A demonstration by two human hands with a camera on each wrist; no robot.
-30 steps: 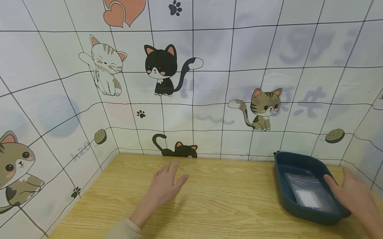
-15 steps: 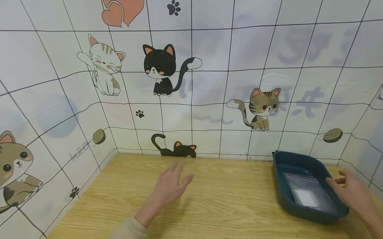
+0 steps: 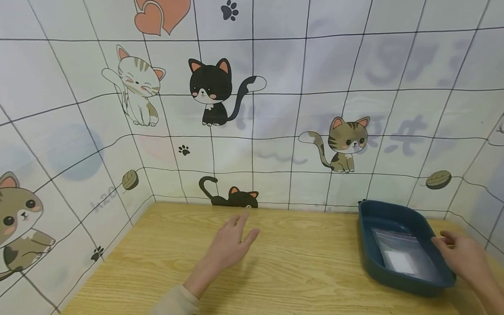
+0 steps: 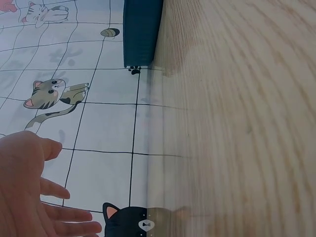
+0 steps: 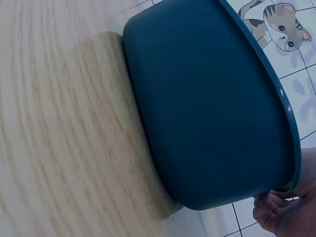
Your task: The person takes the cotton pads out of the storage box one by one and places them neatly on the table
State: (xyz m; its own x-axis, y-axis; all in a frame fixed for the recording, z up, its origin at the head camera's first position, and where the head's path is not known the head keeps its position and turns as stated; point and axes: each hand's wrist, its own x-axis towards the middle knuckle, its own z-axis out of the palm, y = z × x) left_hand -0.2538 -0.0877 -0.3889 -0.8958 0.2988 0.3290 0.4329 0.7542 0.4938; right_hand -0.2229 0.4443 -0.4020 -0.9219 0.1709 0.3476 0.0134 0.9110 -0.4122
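A dark teal plastic basin (image 3: 402,283) stands on the right of the wooden table, close to the back wall. My right hand (image 3: 465,255) pinches its right rim, thumb towards the inside; in the right wrist view the curled fingers (image 5: 271,210) sit just under the lip. Inside the basin lies a clear zip bag (image 3: 419,256) with a white rectangular piece in it. My left hand (image 3: 230,242) hovers over the middle of the table, fingers spread and holding nothing. From the left wrist, the same hand (image 4: 29,187) shows relaxed, slightly parted fingers.
The wood-grain table (image 3: 298,270) reaches back to a wall covering (image 3: 277,153) printed with grid lines and cartoon cats. Similar covering closes off the left and right sides.
My right fingers have curled in onto the basin's rim. The left hand has drifted slightly right. The basin has barely shifted, if at all, and the bag inside looks the same.
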